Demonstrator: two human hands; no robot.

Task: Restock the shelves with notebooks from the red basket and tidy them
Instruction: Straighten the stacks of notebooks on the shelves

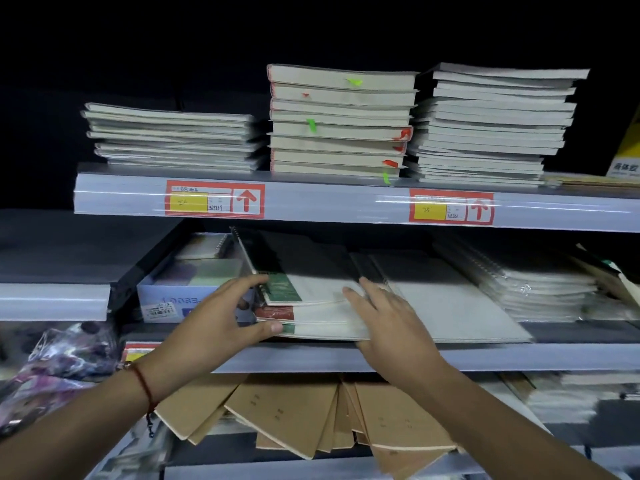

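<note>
Gripping the left end of a small stack of spiral notebooks (311, 306) on the middle shelf (519, 356), the left hand (214, 323) has its thumb under the stack and its fingers curled over the top corner. The right hand (391, 323) lies nearly flat on the right side of the same stack, with straight fingers pressing on the cover. The top notebook (294, 261) is tilted up at its far end, and the shadow under the upper shelf (329, 202) hides its back part. Right of the stack lie more wrapped spiral notebooks (540, 289), blurred. Left of it stands a light blue box (162, 299); its print is not readable. Below the stack, brown kraft notebooks (304, 414) lie fanned out, partly covered by both forearms. The red basket is not in view.
</note>
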